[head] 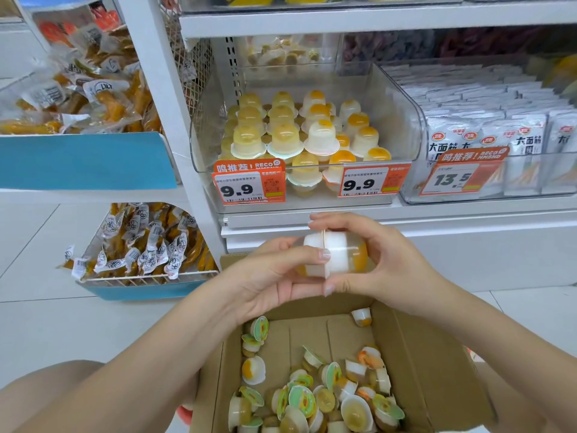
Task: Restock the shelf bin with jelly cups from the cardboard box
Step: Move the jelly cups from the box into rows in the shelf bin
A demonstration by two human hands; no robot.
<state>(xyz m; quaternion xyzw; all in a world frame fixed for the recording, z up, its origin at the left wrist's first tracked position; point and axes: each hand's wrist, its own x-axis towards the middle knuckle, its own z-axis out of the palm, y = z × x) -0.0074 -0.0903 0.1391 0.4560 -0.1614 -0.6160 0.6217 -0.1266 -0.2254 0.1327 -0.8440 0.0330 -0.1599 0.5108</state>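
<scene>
Below my forearms the cardboard box (pixel 415 364) sits open on pale floor tiles, loose jelly cups (pixel 327 398) scattered across its bottom. Above it I have two held cups (pixel 335 254) pressed lid to lid, their long axis lying sideways, orange domes pointing left and right. My left hand (pixel 274 276) curls around one, my right hand (pixel 384 264) around the other. Ahead, on white shelving, the clear shelf bin (pixel 402 126) holds upright cups in rows behind 9.9 price tags (pixel 246 189).
</scene>
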